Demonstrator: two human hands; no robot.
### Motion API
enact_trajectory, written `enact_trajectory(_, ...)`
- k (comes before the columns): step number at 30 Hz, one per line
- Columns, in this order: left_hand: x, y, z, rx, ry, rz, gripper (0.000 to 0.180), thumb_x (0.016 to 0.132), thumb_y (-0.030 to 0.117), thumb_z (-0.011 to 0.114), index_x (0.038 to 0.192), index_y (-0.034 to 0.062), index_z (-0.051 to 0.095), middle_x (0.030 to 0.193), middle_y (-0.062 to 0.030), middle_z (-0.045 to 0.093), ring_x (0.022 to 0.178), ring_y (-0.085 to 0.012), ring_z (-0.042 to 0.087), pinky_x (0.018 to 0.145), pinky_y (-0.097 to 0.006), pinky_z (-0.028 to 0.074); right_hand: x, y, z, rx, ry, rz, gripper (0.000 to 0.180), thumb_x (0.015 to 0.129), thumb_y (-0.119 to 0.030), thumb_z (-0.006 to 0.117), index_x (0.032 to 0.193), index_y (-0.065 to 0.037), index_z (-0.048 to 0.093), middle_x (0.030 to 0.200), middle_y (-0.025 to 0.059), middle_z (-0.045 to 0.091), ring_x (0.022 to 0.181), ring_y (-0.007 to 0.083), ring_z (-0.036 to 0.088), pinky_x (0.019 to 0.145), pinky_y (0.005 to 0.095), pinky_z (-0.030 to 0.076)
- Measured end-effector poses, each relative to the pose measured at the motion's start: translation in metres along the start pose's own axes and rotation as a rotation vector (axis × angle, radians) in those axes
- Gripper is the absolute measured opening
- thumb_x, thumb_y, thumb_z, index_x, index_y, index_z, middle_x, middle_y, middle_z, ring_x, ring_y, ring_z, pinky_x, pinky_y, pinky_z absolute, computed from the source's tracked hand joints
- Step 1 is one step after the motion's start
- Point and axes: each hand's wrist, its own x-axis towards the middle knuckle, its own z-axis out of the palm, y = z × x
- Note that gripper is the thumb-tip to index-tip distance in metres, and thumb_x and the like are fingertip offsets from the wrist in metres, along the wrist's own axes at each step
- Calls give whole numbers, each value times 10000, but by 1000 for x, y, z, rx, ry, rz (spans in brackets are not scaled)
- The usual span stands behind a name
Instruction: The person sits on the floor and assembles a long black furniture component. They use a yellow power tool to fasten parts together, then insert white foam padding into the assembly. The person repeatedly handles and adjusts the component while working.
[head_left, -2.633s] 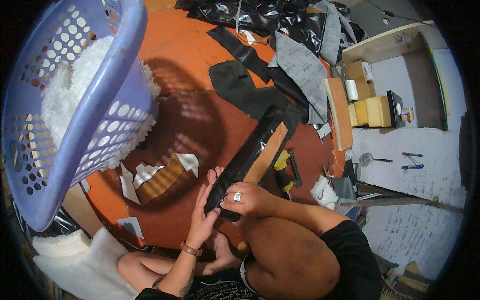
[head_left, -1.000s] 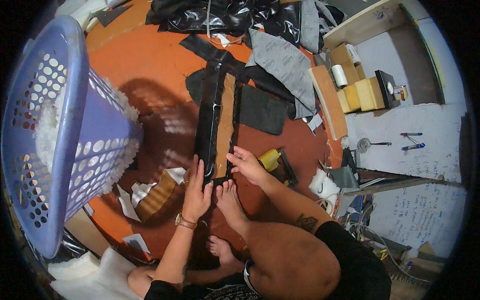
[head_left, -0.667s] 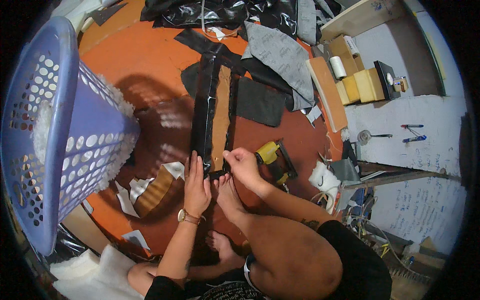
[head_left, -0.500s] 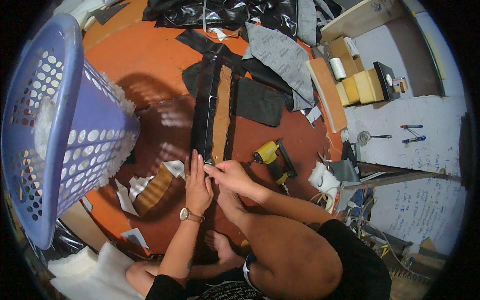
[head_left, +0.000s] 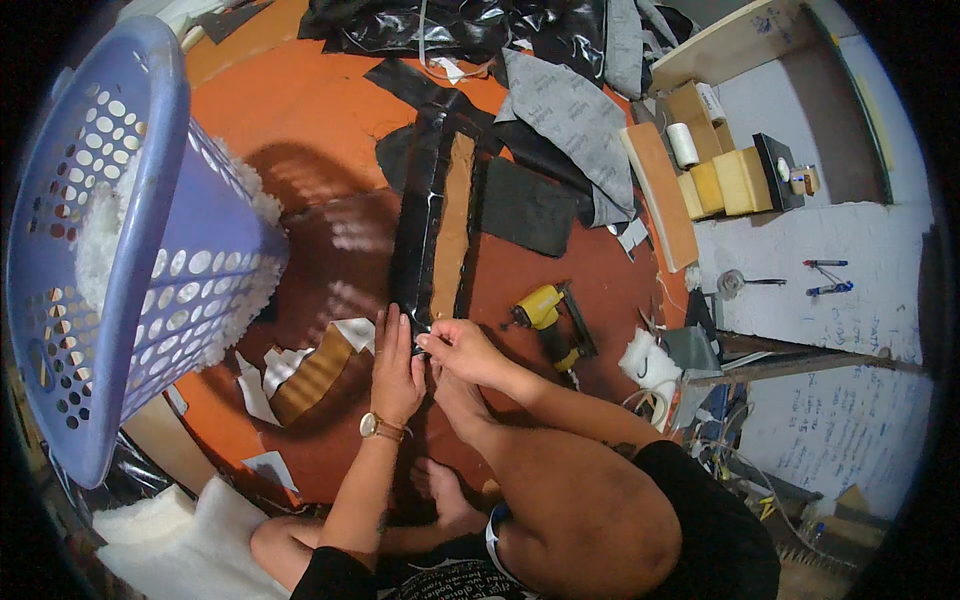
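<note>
In front of me lies a long narrow piece wrapped in shiny black leatherette (head_left: 410, 262), with a tan strip (head_left: 453, 225) showing along its middle. My left hand (head_left: 398, 368) rests flat on its near end, fingers stretched forward. Beside it, my right hand (head_left: 462, 352) pinches the folded edge of the leatherette at the near corner of the tan strip; its fingertips hide the exact fold. A yellow and black staple gun (head_left: 542, 308) lies on the floor to the right of my hands.
A blue perforated basket (head_left: 215, 225) with white fibre filling stands at the left. Dark fabric pieces (head_left: 528, 205) and a grey cloth (head_left: 568, 115) lie beyond. At the right are an orange padded strip (head_left: 658, 195) and yellow foam blocks (head_left: 728, 183). A brown-and-white scrap (head_left: 315, 378) lies left of my hands.
The whole scene has shifted slightly to the right in the view. Both hands stay at the same end of the black piece, the right one still pinching its edge.
</note>
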Motion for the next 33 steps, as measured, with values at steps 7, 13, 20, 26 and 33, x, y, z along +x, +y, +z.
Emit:
enact_trajectory(7, 0, -2, -2, 22, 10, 53, 704, 954, -14, 547, 1641, 23, 397, 1721, -210, 355, 1595, -457, 305, 1299, -507, 295, -3, -8, -2, -13, -11, 6, 215, 1079, -171, 661, 927, -19, 678, 768, 19, 671, 691, 85, 617, 630, 283, 528)
enact_trajectory(13, 10, 6, -17, -39, -80, 10, 708, 963, -15, 550, 1650, 37, 385, 1728, -206, 341, 1595, -442, 309, 1294, -491, 309, 0, 0, -2, 24, -33, -31, 202, 1069, -143, 668, 910, -20, 657, 771, 24, 669, 666, 98, 637, 620, 293, 548)
enact_trajectory(20, 5, 10, -7, 68, -53, -42, 671, 1023, 51, 524, 1666, 24, 335, 1727, -230, 323, 1590, -461, 293, 1297, -496, 298, -1, -7, 0, -140, -24, -36, 197, 1066, -127, 674, 903, -28, 623, 763, 18, 668, 665, 95, 645, 613, 286, 543)
enact_trajectory(26, -10, 0, 3, -254, 53, -253, 849, 968, 135, 709, 1695, 48, 279, 1730, -279, 289, 1626, -426, 244, 1304, -464, 274, 4, 3, -5, -58, -40, -60, 191, 1059, -129, 684, 901, -39, 625, 766, 16, 682, 699, 79, 644, 626, 272, 533)
enact_trajectory(33, -25, 4, 19, -700, 199, -449, 748, 1026, 186, 690, 1656, -22, 344, 1696, -230, 400, 1568, -317, 390, 1276, -406, 302, 3, -2, -7, -188, -39, -86, 179, 1054, -133, 689, 917, -35, 629, 769, 14, 680, 709, 81, 648, 630, 271, 528)
